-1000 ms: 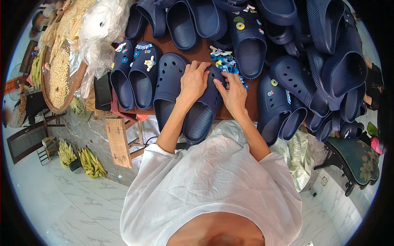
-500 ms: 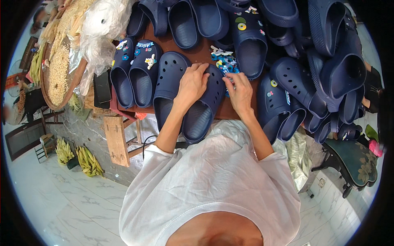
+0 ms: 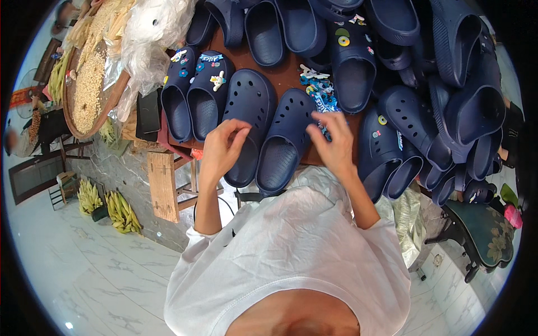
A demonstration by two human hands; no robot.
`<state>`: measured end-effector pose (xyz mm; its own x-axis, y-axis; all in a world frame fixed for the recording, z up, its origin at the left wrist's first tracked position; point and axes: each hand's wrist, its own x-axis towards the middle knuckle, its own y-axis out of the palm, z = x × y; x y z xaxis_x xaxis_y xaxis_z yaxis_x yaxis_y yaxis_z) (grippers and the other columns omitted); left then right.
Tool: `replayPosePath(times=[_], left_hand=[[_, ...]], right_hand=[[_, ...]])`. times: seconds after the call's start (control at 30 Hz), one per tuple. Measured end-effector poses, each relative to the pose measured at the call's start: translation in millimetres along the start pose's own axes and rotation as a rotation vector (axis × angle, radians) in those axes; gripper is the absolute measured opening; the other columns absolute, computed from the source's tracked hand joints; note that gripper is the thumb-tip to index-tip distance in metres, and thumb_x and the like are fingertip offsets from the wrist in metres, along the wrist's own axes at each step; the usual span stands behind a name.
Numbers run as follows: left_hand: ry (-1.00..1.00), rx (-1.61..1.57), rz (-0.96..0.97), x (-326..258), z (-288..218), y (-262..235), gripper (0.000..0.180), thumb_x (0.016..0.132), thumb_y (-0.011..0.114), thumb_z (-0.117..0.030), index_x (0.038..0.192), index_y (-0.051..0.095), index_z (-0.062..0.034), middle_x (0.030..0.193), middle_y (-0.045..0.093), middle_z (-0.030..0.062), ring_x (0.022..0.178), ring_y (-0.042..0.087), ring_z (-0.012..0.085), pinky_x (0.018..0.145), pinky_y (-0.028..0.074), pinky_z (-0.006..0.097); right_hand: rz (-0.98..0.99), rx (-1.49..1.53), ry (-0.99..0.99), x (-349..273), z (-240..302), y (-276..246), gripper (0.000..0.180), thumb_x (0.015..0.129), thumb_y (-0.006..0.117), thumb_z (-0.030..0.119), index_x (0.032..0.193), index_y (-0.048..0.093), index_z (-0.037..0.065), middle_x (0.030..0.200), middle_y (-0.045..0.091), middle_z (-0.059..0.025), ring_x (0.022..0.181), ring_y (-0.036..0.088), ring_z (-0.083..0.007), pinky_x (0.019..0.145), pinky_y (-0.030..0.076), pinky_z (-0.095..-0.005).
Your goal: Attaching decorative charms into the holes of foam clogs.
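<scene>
Two plain navy clogs stand side by side in front of me, the left clog and the right clog, toes away from me and holes bare. My left hand hovers at the left clog's outer edge, thumb and fingertips pinched together; whatever lies between them is too small to see. Over the right edge of the right clog is my right hand, fingers bent and thumb apart from them, with nothing visible in its grasp. Just beyond its fingertips lies a pile of colourful shoe charms, blue, white and black.
Left of the plain pair sits a charm-decorated clog pair. Many navy clogs are heaped along the right and back of the brown table. Far left are a plastic bag and a round tray of kernels. A wooden stool stands below.
My left hand has drawn back from the right clog toward the left clog's outer side. My right hand has shifted slightly nearer me, off the charms. The view has turned a little.
</scene>
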<state>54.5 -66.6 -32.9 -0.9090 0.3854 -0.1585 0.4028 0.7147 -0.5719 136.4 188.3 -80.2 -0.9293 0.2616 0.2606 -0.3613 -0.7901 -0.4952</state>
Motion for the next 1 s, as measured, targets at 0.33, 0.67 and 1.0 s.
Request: replayPosePath(times=[0.33, 0.67, 1.0], left_hand=[[-0.080, 0.165, 0.161, -16.4, 18.2, 4.2, 0.040, 0.094, 0.065, -0.034, 0.106, 0.063, 0.0045, 0.084, 0.070, 0.0162, 0.076, 0.069, 0.0196, 0.067, 0.051, 0.032], [-0.274, -0.360, -0.116, -19.8, 49.2, 53.7, 0.033, 0.099, 0.061, -0.031, 0.113, 0.065, -0.0019, 0.094, 0.064, 0.0011, 0.073, 0.056, 0.0070, 0.057, 0.044, 0.022], [0.015, -0.667, -0.341, 0.1, -25.2, 27.2, 0.031, 0.097, 0.060, -0.015, 0.119, 0.060, 0.0066, 0.110, 0.065, 0.0066, 0.096, 0.058, 0.0104, 0.084, 0.045, 0.025]], right_hand=[[0.484, -0.016, 0.454, -79.0, 2.6, 12.9, 0.065, 0.078, 0.078, 0.050, 0.108, 0.056, -0.003, 0.085, 0.067, -0.0162, 0.072, 0.068, -0.0294, 0.067, 0.053, -0.0397], [0.554, 0.271, 0.619, -88.4, 0.6, 34.5, 0.072, 0.076, 0.077, 0.047, 0.115, 0.052, -0.009, 0.099, 0.067, -0.0228, 0.091, 0.069, -0.0311, 0.079, 0.054, -0.0395], [0.208, 0.275, 0.256, -42.5, 36.8, -27.3, 0.062, 0.073, 0.081, 0.030, 0.115, 0.051, -0.005, 0.091, 0.067, -0.0201, 0.077, 0.071, -0.0268, 0.068, 0.058, -0.0341]])
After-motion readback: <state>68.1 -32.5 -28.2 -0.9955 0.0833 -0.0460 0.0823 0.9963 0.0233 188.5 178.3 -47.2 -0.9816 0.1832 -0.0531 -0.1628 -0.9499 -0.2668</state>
